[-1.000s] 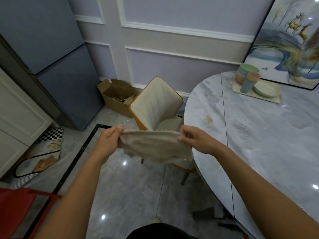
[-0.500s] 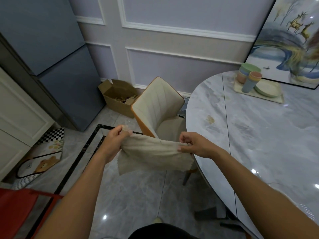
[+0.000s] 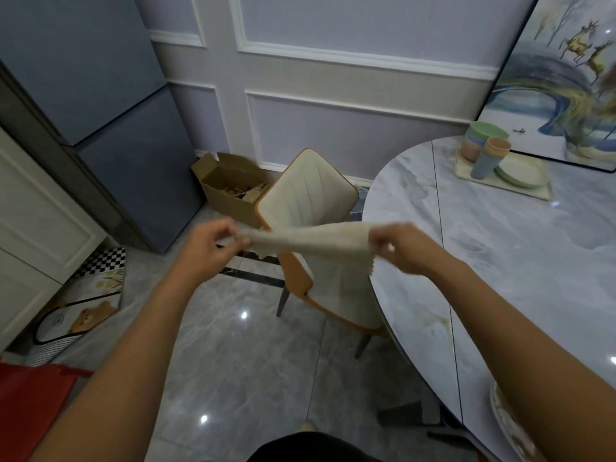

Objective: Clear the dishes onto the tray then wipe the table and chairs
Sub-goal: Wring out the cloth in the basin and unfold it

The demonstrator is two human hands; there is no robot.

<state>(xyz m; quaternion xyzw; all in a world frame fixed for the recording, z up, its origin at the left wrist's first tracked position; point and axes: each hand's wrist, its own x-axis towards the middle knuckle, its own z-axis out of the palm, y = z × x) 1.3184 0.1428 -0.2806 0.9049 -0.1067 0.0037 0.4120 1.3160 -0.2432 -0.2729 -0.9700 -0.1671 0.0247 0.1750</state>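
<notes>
1. A round marble table [image 3: 520, 261] stands by a panelled wall; the floor is glossy grey tile.
2. One chair [image 3: 310, 208] is tucked against the table.
3. One tray [image 3: 546, 195] at the far edge holds stacked cups, bowls and plates; their count is unclear.
4. Left hand [image 3: 210, 248] and right hand [image 3: 400, 246] each pinch an end of one cloth [image 3: 313, 240], stretched above the chair and blurred.

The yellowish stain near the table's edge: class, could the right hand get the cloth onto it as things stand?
Probably yes. The stain lies on bare marble near the table edge, below the right hand, with nothing between. But both hands grip the cloth, so the left hand must release first.
</notes>
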